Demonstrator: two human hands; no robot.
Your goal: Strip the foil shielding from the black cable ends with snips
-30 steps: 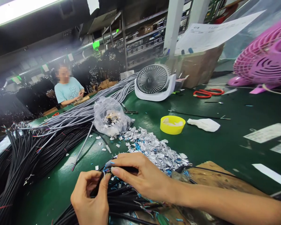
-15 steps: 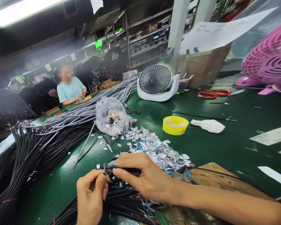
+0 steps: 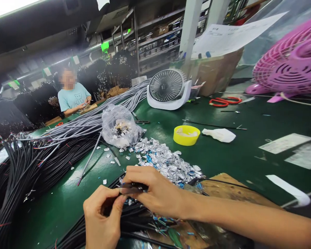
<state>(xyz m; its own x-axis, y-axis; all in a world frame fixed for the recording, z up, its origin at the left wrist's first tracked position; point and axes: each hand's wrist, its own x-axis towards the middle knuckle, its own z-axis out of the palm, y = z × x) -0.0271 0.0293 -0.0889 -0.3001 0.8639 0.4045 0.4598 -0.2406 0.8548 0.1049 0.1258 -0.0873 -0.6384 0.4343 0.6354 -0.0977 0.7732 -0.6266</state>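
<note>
My left hand (image 3: 102, 214) is closed, thumb and forefinger pinched at the end of a thin cable that is mostly hidden by the fingers. My right hand (image 3: 155, 193) is wrapped round a small flat metal tool (image 3: 131, 190), whose exact kind is blurred and partly covered. The tool's tip meets the left fingertips. Under both hands lies a bundle of black cables (image 3: 137, 221) with coloured wire ends. Just beyond is a heap of silver foil scraps (image 3: 166, 160) mixed with blue bits.
Grey cables (image 3: 93, 121) and black cables (image 3: 54, 162) fill the left. Farther back are a plastic bag (image 3: 121, 128), white fan (image 3: 168, 88), yellow tape roll (image 3: 186, 135), red-handled scissors (image 3: 224, 101) and pink fan (image 3: 287, 65). Across the table a person (image 3: 74, 93) works with their hands.
The right hand's tool has come up against the left fingertips. The coloured wire ends that stood above the left fingers are now out of sight. The view has shifted slightly right.
</note>
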